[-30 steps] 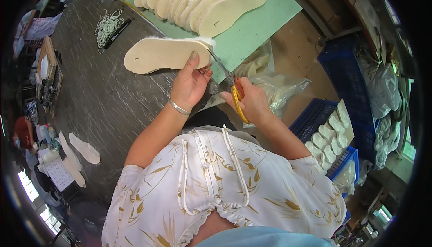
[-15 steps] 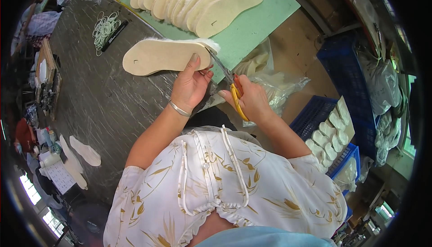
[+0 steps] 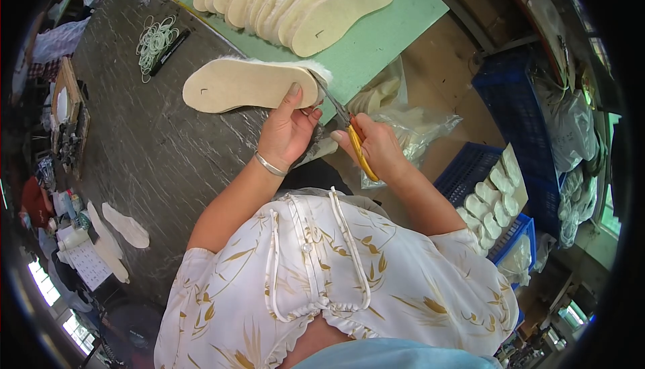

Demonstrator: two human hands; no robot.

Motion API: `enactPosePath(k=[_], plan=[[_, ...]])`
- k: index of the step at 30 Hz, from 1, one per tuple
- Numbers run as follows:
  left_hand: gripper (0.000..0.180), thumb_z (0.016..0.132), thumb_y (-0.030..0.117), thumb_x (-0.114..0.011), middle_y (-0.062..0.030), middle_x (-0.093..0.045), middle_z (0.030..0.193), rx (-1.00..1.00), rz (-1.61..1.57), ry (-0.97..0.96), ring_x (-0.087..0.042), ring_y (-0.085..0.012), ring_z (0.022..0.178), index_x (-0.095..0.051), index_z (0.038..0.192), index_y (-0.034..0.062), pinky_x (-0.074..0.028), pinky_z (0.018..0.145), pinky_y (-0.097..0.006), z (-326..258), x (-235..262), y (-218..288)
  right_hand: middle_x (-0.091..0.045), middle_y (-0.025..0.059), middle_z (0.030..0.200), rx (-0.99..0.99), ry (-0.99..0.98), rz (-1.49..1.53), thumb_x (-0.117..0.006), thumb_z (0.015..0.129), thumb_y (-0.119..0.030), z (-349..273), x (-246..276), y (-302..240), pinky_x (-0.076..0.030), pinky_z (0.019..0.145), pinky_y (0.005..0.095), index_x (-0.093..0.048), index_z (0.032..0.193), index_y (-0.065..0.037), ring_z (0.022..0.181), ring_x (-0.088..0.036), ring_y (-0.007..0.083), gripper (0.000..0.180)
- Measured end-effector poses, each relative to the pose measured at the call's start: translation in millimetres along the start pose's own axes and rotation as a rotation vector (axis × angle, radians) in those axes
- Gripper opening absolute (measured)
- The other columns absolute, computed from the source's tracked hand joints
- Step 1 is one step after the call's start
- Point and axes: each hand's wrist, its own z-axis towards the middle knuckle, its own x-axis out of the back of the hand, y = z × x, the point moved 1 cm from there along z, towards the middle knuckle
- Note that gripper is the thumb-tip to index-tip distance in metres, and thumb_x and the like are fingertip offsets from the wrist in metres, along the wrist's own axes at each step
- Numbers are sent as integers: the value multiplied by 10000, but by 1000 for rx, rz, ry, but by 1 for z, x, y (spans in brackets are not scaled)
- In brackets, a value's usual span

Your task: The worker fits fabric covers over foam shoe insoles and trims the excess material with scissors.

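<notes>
My left hand (image 3: 287, 130) grips the heel end of a beige shoe insole (image 3: 245, 85) with a fluffy white edge, holding it flat above the dark table (image 3: 161, 154). My right hand (image 3: 376, 146) holds yellow-handled scissors (image 3: 346, 124), whose blades reach up to the fleecy rim of the insole by my left thumb. A silver bangle circles my left wrist.
A row of overlapping beige insoles (image 3: 302, 0) lies on a green mat (image 3: 390, 30) at the far side. White rubber bands (image 3: 154, 40) lie on the table. Clear plastic bags (image 3: 410, 130) hang at the table's edge. Blue crates (image 3: 497, 201) with white insoles stand at the right.
The insole and both hands have shifted slightly to the left and down in view; the scissors stay at the insole's fleecy edge.
</notes>
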Motion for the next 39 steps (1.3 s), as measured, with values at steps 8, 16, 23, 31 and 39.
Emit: enactPosePath(k=[8, 16, 23, 31, 39], plan=[[276, 891, 218, -664, -47, -642, 1035, -9, 36, -2, -616, -182, 958, -575, 1124, 99, -487, 799, -314, -3, 1, 4, -590, 153, 653, 100, 29, -139, -694, 831, -391, -1, 8, -1, -462, 548, 418, -501, 822, -38, 601, -589, 384, 403], [309, 892, 205, -661, -47, -640, 1068, 1, 80, -16, -621, -185, 1000, -564, 1159, 83, -497, 816, -298, -6, 9, 1, -602, 168, 701, 57, -52, -264, -692, 820, -435, 1, 25, -1, -459, 575, 439, -522, 877, -42, 651, -596, 398, 432], [341, 902, 202, -647, -49, -635, 1089, 31, 64, -22, -620, -184, 1016, -545, 1204, 82, -502, 824, -298, -5, 13, -1, -604, 176, 628, 132, -110, -366, -611, 840, -553, 3, 39, -1, -469, 550, 461, -524, 846, -19, 598, -602, 399, 541], [294, 902, 177, -645, -44, -639, 1074, 31, 61, -33, -625, -216, 1021, -558, 1172, 101, -524, 786, -307, -6, 14, -1, -589, 185, 606, 115, -133, -365, -639, 838, -509, 8, 42, -5, -455, 540, 466, -536, 783, -18, 590, -590, 405, 505], [285, 915, 174, -625, -47, -635, 1098, 39, 58, -50, -620, -198, 1032, -555, 1178, 91, -516, 808, -304, -5, 15, -2, -604, 185, 633, 78, -158, -289, -656, 830, -492, 8, 46, -7, -462, 553, 466, -549, 762, -16, 611, -595, 410, 492]])
